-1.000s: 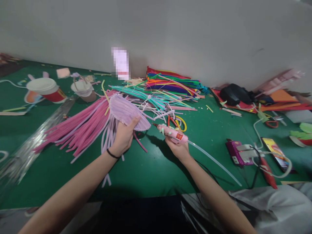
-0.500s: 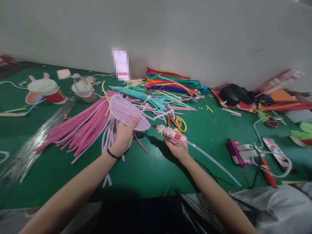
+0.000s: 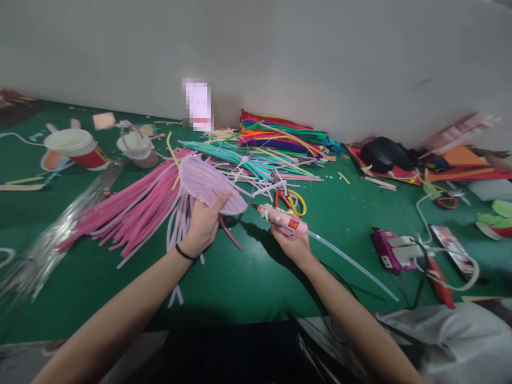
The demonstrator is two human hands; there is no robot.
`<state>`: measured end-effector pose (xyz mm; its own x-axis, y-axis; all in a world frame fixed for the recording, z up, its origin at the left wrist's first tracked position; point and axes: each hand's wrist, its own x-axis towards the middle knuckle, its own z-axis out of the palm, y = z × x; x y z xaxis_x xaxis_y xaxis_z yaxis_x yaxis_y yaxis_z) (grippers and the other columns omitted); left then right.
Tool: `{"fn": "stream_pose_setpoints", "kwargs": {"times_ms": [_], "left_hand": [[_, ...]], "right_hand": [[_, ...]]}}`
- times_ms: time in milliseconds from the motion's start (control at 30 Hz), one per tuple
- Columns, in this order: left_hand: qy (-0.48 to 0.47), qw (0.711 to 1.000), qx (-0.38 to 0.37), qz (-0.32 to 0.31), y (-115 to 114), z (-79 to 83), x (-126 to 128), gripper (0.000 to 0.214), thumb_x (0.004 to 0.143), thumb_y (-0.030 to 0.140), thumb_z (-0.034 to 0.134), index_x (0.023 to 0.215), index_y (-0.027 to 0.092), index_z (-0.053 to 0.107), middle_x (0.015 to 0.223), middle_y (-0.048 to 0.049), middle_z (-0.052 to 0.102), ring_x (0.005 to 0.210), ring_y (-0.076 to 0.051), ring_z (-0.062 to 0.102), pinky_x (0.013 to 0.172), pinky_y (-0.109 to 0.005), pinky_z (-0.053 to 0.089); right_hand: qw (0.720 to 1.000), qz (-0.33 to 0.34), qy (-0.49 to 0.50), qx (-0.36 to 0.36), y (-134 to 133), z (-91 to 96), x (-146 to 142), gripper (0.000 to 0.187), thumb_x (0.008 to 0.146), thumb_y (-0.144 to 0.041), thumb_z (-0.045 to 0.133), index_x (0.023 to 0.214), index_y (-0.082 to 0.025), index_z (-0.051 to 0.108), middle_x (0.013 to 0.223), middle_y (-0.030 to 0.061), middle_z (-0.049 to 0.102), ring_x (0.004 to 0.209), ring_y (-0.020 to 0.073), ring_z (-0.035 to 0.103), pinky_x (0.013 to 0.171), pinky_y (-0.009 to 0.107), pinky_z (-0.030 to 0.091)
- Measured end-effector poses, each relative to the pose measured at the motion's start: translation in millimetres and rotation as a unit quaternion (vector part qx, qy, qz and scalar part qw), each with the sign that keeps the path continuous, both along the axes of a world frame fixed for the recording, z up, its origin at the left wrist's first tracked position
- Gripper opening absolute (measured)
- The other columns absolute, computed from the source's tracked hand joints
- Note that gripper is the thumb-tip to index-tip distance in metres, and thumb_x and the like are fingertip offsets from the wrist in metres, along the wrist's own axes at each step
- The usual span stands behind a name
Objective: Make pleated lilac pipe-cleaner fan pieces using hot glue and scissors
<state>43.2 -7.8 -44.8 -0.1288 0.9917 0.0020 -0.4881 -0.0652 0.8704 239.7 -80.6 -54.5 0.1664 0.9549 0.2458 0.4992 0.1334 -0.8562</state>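
Observation:
In my left hand (image 3: 206, 221) is a lilac fan-shaped piece made of pipe cleaners (image 3: 206, 181), gripped at its lower edge with the thumb on top. My right hand (image 3: 294, 242) is wrapped round a pink hot glue gun (image 3: 282, 220), whose dark nozzle points left at the piece's right tip, close by it. A long clear glue stick (image 3: 354, 261) juts from the gun's back end. Beneath and left of the lilac piece lie bundled pink pipe cleaners (image 3: 132, 208) and some lilac ones (image 3: 180, 221). Pliers with red and yellow handles (image 3: 294, 201) lie just behind the gun.
Multicoloured pipe cleaners (image 3: 280, 141) are heaped against the wall. At left stand a lidded red and white cup (image 3: 76, 146) and a drink cup (image 3: 138, 149), near clear plastic sleeves (image 3: 76, 213). A purple power adapter (image 3: 390, 250) with cables and a phone (image 3: 454, 248) lie at right.
The glue gun has shifted very slightly to the right, and its glue stick's end has swung a little up and right. My left hand and the lilac piece look unmoved.

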Motion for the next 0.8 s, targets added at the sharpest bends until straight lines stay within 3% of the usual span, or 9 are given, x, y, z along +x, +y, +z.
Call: {"fn": "stream_pose_setpoints", "kwargs": {"times_ms": [333, 533, 800], "left_hand": [[-0.012, 1.0, -0.005, 0.002, 0.3, 0.5, -0.1, 0.038, 0.064, 0.027, 0.087, 0.097, 0.017, 0.072, 0.104, -0.0057, 0.074, 0.099, -0.02, 0.069, 0.097, -0.034, 0.052], [-0.004, 1.0, -0.002, -0.001, -0.6, 1.8, 0.1, 0.039, 0.065, 0.028, 0.086, 0.099, 0.017, 0.071, 0.105, -0.0063, 0.074, 0.102, -0.021, 0.068, 0.099, -0.036, 0.051], [-0.001, 1.0, -0.002, -0.002, -0.9, 1.3, 0.3, 0.038, 0.065, 0.028, 0.086, 0.099, 0.018, 0.071, 0.106, -0.0062, 0.073, 0.106, -0.023, 0.067, 0.1, -0.037, 0.05]], "right_hand": [[1.0, -0.001, -0.002, -0.002, -0.1, 1.3, -0.6, 0.01, 0.075, -0.028, 0.063, 0.074, -0.023, 0.054, 0.063, -0.0036, 0.057, 0.058, 0.0156, 0.054, 0.057, 0.028, 0.047], [1.0, 0.015, -0.005, -0.002, 0.4, -0.3, -0.2, 0.01, 0.076, -0.028, 0.062, 0.083, -0.022, 0.062, 0.072, 0.0007, 0.065, 0.075, 0.0201, 0.063, 0.068, 0.031, 0.051], [1.0, 0.0, -0.015, 0.001, 0.1, 0.3, -0.3, 0.008, 0.076, -0.028, 0.063, 0.078, -0.023, 0.057, 0.065, -0.0021, 0.059, 0.061, 0.017, 0.058, 0.057, 0.029, 0.049]]}}
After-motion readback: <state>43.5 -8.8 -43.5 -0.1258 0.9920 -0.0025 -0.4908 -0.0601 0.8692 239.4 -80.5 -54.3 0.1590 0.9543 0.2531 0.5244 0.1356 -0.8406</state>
